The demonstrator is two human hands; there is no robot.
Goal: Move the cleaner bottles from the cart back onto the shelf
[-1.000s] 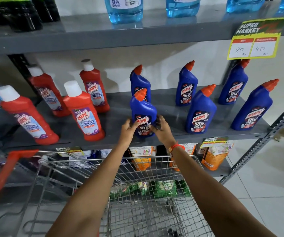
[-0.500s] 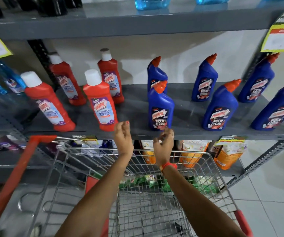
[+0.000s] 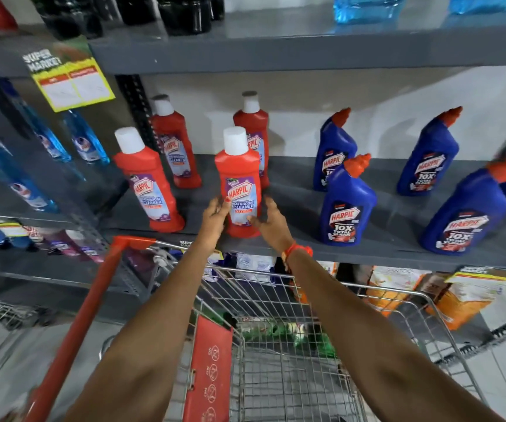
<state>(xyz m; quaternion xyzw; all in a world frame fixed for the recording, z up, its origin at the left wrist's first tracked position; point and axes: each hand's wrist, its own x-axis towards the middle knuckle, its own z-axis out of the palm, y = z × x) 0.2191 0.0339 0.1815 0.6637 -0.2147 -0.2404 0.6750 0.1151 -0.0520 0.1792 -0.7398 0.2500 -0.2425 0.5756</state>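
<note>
A red Harpic bathroom cleaner bottle (image 3: pixel 239 178) with a white cap stands upright at the front edge of the grey middle shelf (image 3: pixel 397 252). My left hand (image 3: pixel 215 216) cups its left side and my right hand (image 3: pixel 271 222) its right side, fingertips on the label. Three more red bottles (image 3: pixel 149 184) stand left and behind it. Several blue Harpic bottles (image 3: pixel 347 205) with orange caps stand upright to the right. The wire cart (image 3: pixel 276 303) sits below my arms; I see no bottle in its basket.
The cart's red handle (image 3: pixel 93 300) runs diagonally at the left. The upper shelf (image 3: pixel 276 53) carries dark and light-blue bottles and a yellow price tag (image 3: pixel 72 83). Orange pouches (image 3: pixel 397 287) fill the lower shelf behind the cart. White floor tiles lie to the right.
My hands let go of the front blue bottle, dropped back, then moved left onto the front red bottle. The view has swung left.
</note>
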